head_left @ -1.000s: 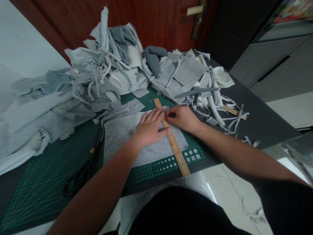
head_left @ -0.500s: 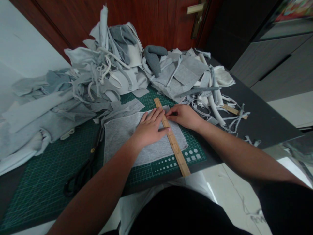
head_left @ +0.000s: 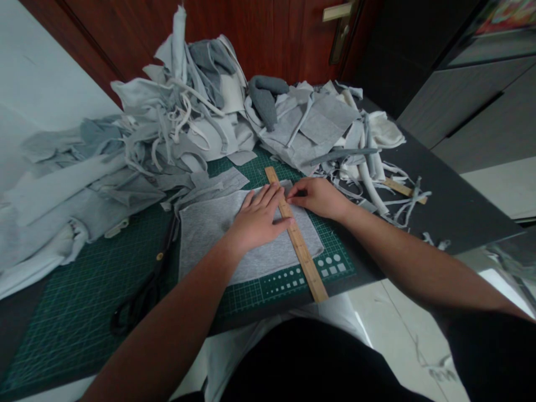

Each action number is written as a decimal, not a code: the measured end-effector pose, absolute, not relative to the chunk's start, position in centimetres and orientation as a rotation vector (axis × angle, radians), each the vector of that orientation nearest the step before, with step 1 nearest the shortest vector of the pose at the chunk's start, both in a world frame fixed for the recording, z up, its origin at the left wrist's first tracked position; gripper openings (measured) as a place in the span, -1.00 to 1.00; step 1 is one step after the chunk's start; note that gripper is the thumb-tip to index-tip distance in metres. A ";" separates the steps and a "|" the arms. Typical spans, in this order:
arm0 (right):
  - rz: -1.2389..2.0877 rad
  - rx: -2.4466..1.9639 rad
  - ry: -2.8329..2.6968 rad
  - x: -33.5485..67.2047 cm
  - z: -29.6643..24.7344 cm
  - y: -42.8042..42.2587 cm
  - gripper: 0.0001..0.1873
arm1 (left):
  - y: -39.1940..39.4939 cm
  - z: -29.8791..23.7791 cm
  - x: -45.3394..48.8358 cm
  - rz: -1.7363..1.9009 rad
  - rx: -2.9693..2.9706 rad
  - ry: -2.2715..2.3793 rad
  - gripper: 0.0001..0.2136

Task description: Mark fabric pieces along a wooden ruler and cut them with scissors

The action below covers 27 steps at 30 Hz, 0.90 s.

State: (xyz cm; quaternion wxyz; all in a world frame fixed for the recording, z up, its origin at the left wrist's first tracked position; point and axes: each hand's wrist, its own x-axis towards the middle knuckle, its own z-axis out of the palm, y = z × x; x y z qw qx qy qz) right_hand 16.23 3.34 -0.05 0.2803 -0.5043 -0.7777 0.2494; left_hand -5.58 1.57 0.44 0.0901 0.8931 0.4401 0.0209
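Observation:
A piece of grey fabric (head_left: 209, 234) lies flat on the green cutting mat (head_left: 84, 312). Across its right part runs a wooden ruler (head_left: 307, 265), tilted, its near end sticking out past the table edge. My left hand (head_left: 257, 220) lies flat with fingers stretched out, pressing on the fabric, its fingertips and thumb on the ruler. Close against the ruler's right side, my right hand (head_left: 320, 196) has its fingers pinched together over the fabric; whatever is between them is hidden or too small to make out. Black scissors (head_left: 144, 296) lie left of the fabric, partly behind my left forearm.
Heaped grey and white fabric scraps (head_left: 201, 95) cover the back and left of the table. More cut pieces (head_left: 329, 120) and thin strips lie at the back right, over a second wooden strip (head_left: 400, 188). A red-brown door (head_left: 276, 39) stands behind.

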 end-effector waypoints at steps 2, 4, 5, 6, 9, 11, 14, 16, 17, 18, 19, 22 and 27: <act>0.686 -1.344 -2.067 16.3 -0.2 3.4 -0.94 | 1.6 0.5 -5.5 0.056 2.653 1.308 -0.26; 0.684 -1.348 -2.051 16.3 -0.4 3.5 -0.93 | 1.5 0.5 -5.4 0.049 2.648 1.311 -0.25; 0.675 -1.350 -2.045 16.2 -0.4 3.5 -0.93 | 1.5 0.5 -5.4 0.047 2.644 1.316 -0.25; 0.662 -1.350 -2.040 16.2 -0.5 3.6 -0.93 | 1.5 0.6 -5.4 0.043 2.637 1.320 -0.23; 0.617 -1.351 -2.033 16.0 -0.7 3.7 -0.92 | 1.5 0.8 -5.4 0.033 2.614 1.325 -0.19; 0.571 -1.364 -2.029 15.9 -0.8 3.8 -0.90 | 1.6 0.8 -5.4 0.025 2.602 1.317 -0.18; 0.512 -1.368 -2.045 15.8 -0.9 4.0 -0.89 | 1.7 0.8 -5.5 0.032 2.589 1.314 -0.18; 0.503 -1.355 -2.067 15.9 -0.9 4.0 -0.89 | 1.8 0.7 -5.5 0.041 2.585 1.315 -0.18; 0.505 -1.347 -2.074 15.9 -0.9 4.0 -0.89 | 1.8 0.6 -5.5 0.044 2.586 1.315 -0.18; 0.507 -1.341 -2.079 15.9 -0.9 4.1 -0.89 | 1.8 0.6 -5.5 0.046 2.587 1.315 -0.18; 0.508 -1.338 -2.083 15.9 -0.8 4.1 -0.89 | 1.8 0.6 -5.4 0.046 2.587 1.314 -0.18; 0.520 -1.328 -2.096 16.1 -0.6 4.1 -0.89 | 1.9 0.5 -5.4 0.055 2.589 1.309 -0.19; 0.641 -1.196 -2.191 16.8 -0.3 4.2 -0.90 | 1.9 0.4 -5.5 0.071 2.591 1.302 -0.20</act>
